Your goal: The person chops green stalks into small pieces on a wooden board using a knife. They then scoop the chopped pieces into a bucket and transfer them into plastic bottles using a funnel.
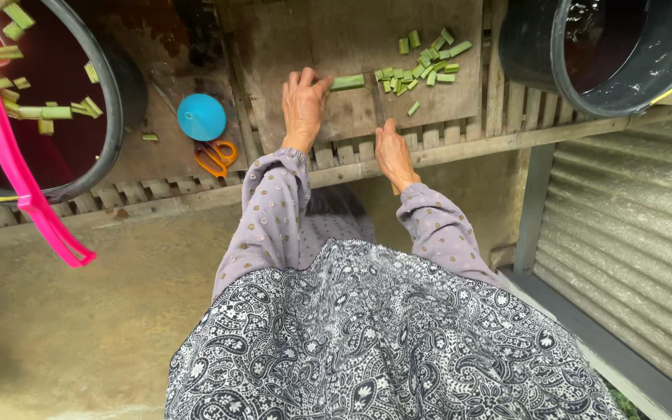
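My left hand (303, 105) lies on a wooden cutting board (336, 35), and its fingertips pin down the end of a green stalk (348, 82). My right hand (392, 152) is closed around a knife; a bit of the handle shows below the wrist and the thin blade (376, 113) points up toward the stalk. To the right of the stalk, a pile of short cut green pieces (425, 68) is spread on the board. Both arms wear lilac dotted sleeves.
The board rests on a slatted wooden platform (157, 198). At left a dark basin (110, 117) holds water and floating green pieces, with a pink plastic handle (29, 194) across it. A blue funnel (201, 117), orange scissors (215, 158), a dark bucket (608, 93) and corrugated metal (631, 233) lie around.
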